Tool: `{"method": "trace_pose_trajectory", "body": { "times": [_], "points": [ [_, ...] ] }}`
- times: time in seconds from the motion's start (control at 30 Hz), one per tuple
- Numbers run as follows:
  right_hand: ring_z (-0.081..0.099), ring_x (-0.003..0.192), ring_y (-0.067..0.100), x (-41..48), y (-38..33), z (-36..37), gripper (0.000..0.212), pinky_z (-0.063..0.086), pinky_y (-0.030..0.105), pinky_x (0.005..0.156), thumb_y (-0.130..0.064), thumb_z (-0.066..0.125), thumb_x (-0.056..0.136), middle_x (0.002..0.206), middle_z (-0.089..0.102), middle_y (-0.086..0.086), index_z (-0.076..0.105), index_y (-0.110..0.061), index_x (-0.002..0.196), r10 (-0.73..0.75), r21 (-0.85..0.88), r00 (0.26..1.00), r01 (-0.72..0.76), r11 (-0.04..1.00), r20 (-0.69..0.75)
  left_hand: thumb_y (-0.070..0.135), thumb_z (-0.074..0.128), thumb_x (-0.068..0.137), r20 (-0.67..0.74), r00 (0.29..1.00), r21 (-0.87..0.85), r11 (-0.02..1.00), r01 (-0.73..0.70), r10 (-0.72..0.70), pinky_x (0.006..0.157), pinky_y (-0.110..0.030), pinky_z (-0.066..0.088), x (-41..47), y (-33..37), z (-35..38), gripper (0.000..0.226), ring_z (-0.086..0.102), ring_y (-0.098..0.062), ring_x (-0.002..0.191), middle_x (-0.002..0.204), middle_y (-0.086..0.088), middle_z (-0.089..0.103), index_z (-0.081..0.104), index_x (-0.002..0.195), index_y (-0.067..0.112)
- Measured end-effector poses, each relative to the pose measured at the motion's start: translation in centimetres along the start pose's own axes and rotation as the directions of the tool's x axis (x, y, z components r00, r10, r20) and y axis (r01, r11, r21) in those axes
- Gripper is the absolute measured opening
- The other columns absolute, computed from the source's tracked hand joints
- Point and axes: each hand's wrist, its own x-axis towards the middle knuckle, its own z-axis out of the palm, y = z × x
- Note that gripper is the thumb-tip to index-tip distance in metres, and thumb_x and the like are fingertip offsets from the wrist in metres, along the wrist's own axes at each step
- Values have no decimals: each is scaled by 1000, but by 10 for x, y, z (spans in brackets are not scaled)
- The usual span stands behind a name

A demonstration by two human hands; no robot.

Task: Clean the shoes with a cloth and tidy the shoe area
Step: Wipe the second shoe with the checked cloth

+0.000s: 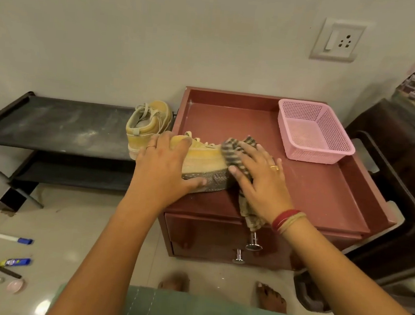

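Note:
A yellow shoe (205, 161) lies on its side at the front left corner of the red cabinet top (311, 189), its patterned sole facing me. My left hand (161, 171) grips it, thumb on the sole and fingers over the upper. My right hand (260, 177) presses a checked cloth (232, 150) against the shoe's toe end, fingers fairly straight; the cloth's tail hangs over the cabinet's front edge. A second yellow shoe (149, 124) stands upright at the right end of the dusty black shoe rack (53, 125).
A pink mesh basket (314, 131) sits at the back right of the cabinet top. Markers and a glue tube (14, 262) lie scattered on the tiled floor at the lower left. A dark chair (399, 189) stands to the right. A wall socket (337, 40) is above.

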Motion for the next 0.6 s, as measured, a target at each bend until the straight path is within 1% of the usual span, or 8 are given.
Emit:
{"method": "trace_pose_trajectory", "body": {
  "times": [0.03, 0.07, 0.2, 0.27, 0.37, 0.4, 0.53, 0.6],
  "points": [
    [17, 144, 19, 2, 1, -1, 59, 8, 57, 115, -63, 23, 89, 151, 30, -13, 42, -36, 138, 61, 41, 998, -61, 997, -1, 65, 65, 72, -10, 1000, 2, 1000, -1, 1, 103, -47, 34, 0, 1, 1, 86, 30, -31, 132, 143, -10, 32, 35, 142, 26],
    [17, 144, 20, -1, -4, -1, 58, 7, 56, 115, -63, 24, 89, 151, 31, -12, 42, -36, 138, 39, 47, 999, -39, 998, 2, 64, 65, 72, -21, 1000, 2, 1000, -1, 1, 102, -47, 35, -1, 2, 1, 85, 31, -31, 132, 142, -10, 33, 37, 142, 25],
    [16, 144, 15, -17, -32, 12, 48, -6, 52, 114, -53, 27, 93, 150, 32, -15, 38, -41, 138, -283, 68, 957, 279, 958, 58, 51, 68, 72, -68, 998, -21, 1000, -12, 11, 98, -49, 37, -4, 2, 3, 79, 32, -36, 130, 141, -15, 36, 40, 140, 22],
    [15, 144, 14, -12, -25, 13, 49, -4, 52, 115, -55, 25, 93, 150, 31, -17, 35, -43, 139, -246, 36, 969, 245, 969, 15, 54, 69, 72, -74, 997, -19, 1000, -10, 9, 99, -49, 37, -4, 1, 4, 80, 32, -35, 131, 141, -14, 36, 41, 140, 23],
    [8, 145, 14, 0, -16, 9, 61, 4, 58, 115, -65, 17, 87, 150, 29, -18, 41, -39, 137, 49, 92, 998, -45, 995, -49, 61, 70, 70, -59, 998, -13, 1000, 13, -13, 100, -48, 36, -2, 1, 3, 83, 31, -32, 132, 143, -11, 34, 41, 140, 28],
    [6, 145, 15, -2, -21, 9, 62, 3, 59, 114, -65, 17, 87, 150, 29, -17, 41, -39, 137, 64, 100, 997, -60, 993, -40, 60, 70, 70, -61, 998, -17, 1000, 13, -14, 100, -48, 36, -2, 1, 3, 82, 31, -32, 132, 142, -11, 35, 41, 139, 28],
    [9, 145, 16, -18, -38, 19, 52, -6, 60, 109, -61, 20, 91, 151, 29, -17, 32, -46, 139, -203, -7, 978, 203, 979, 38, 51, 70, 71, -84, 996, -42, 999, -4, 1, 98, -47, 37, -4, 0, 4, 75, 33, -33, 130, 140, -12, 37, 44, 137, 27],
    [12, 145, 14, -11, -23, 13, 57, -6, 56, 112, -62, 16, 89, 151, 30, -16, 33, -44, 140, -155, -39, 987, 156, 987, 29, 56, 71, 70, -68, 998, -40, 999, -4, 2, 99, -47, 36, -5, -2, 5, 79, 32, -33, 131, 142, -12, 36, 43, 138, 28]
  ]
}}
